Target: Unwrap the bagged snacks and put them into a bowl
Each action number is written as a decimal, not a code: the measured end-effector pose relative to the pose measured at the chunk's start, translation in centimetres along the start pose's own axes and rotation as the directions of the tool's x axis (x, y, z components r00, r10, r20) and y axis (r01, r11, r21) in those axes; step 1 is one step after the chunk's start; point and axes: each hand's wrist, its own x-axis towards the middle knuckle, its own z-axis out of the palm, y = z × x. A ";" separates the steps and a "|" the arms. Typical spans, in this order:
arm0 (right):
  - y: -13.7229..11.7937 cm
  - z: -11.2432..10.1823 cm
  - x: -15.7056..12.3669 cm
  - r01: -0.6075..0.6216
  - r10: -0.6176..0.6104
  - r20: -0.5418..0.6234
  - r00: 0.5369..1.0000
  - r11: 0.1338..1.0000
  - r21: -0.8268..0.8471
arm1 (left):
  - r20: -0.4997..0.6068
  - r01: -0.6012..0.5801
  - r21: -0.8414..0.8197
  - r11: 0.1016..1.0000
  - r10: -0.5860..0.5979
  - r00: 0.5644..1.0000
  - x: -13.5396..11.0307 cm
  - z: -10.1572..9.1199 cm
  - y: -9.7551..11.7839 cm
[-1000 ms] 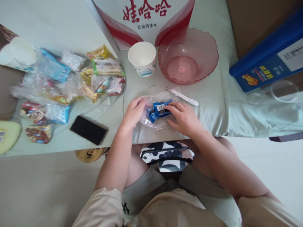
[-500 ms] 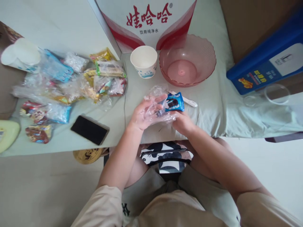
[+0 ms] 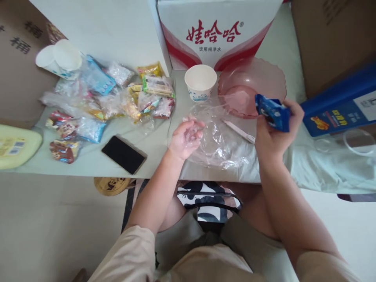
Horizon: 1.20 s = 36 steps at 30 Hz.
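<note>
My right hand [image 3: 274, 135] grips a small blue snack packet [image 3: 272, 112], raised just in front of the pink plastic bowl [image 3: 264, 78]. My left hand [image 3: 185, 139] is closed on a clear plastic bag [image 3: 223, 137] that lies spread on the pale cloth between my two hands. A white pen-like stick [image 3: 238, 131] lies under the bag's far edge. A white paper cup [image 3: 201, 82] stands left of the bowl.
A heap of wrapped snacks [image 3: 108, 102] covers the table's left part, with a black phone [image 3: 123, 154] near the front edge and stacked paper cups [image 3: 60, 59] at far left. A red-and-white carton [image 3: 217, 27] stands behind; a blue box [image 3: 340, 103] sits at right.
My right hand has pulled the blue packet out of the clear bag and lifted it to the right, toward the bowl. The emptied bag has spread flat under my left hand.
</note>
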 end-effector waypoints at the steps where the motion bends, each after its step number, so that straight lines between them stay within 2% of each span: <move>1: -0.1 0.1 0.6 0.016 -0.019 -0.049 0.999 0.998 -0.059 | 0.006 0.008 -0.032 0.999 -0.008 1.000 -0.2 0.3 0.1; 3: -0.5 0.4 1.4 -0.004 -0.016 -0.132 0.991 0.988 -0.154 | 0.011 0.030 -0.084 0.996 -0.029 1.000 -0.5 0.8 0.2; 7: -0.4 0.7 1.3 0.012 -0.023 -0.054 0.998 0.982 -0.189 | 0.002 0.080 -0.153 0.985 -0.081 0.997 -0.8 1.3 0.5; 15: 0.1 0.2 0.1 0.151 -0.133 0.172 0.976 0.984 -0.096 | 0.022 0.093 -0.154 0.984 -0.090 0.996 -0.8 1.4 0.5; 18: -0.6 0.0 -0.8 0.106 -0.100 0.180 0.978 0.994 -0.025 | 0.057 0.092 -0.119 0.989 -0.086 0.995 -0.7 1.2 0.3; 20: -1.0 0.3 -1.9 0.031 -0.062 0.239 0.969 0.991 0.131 | 0.114 0.090 -0.077 0.993 -0.081 0.990 -0.6 0.8 0.0; 22: -1.3 0.8 -3.1 -0.093 -0.020 0.352 0.936 0.949 0.302 | 0.196 0.089 -0.031 0.996 -0.081 0.977 -0.7 0.3 -0.2; 24: -1.6 1.5 -4.0 -0.258 0.046 0.467 0.883 0.878 0.402 | 0.274 0.089 0.011 0.996 -0.089 0.958 -0.9 -0.1 -0.5; 25: -1.7 1.9 -4.4 -0.350 0.082 0.532 0.843 0.834 0.426 | 0.303 0.087 0.024 0.996 -0.090 0.949 -1.0 -0.2 -0.5; 27: -2.1 2.4 -4.6 -0.516 0.111 0.684 0.721 0.745 0.423 | 0.335 0.066 0.033 0.997 -0.073 0.939 -1.3 -0.3 -0.6; 28: -2.3 2.6 -4.6 -0.567 0.106 0.743 0.661 0.720 0.401 | 0.337 0.045 0.035 0.998 -0.055 0.940 -1.3 -0.3 -0.5; 29: -2.5 2.7 -4.6 -0.592 0.109 0.771 0.627 0.711 0.381 | 0.329 0.022 0.046 0.999 -0.036 0.944 -1.3 -0.3 -0.4; 30: -2.7 2.7 -4.5 -0.598 0.129 0.766 0.630 0.710 0.372 | 0.312 -0.002 0.071 0.997 -0.020 0.950 -1.1 -0.3 -0.3; 33: -2.9 2.3 -3.9 -0.594 0.269 0.607 0.748 0.679 0.431 | 0.179 -0.072 0.238 0.969 0.028 0.983 0.0 -0.8 0.2; 35: -2.8 1.8 -3.5 -0.614 0.358 0.523 0.773 0.630 0.476 | -0.010 -0.127 0.383 0.915 0.142 0.990 1.1 -1.6 0.6; 36: -2.8 1.5 -3.4 -0.624 0.390 0.504 0.771 0.618 0.478 | -0.119 -0.143 0.441 0.886 0.215 0.969 1.6 -2.0 0.7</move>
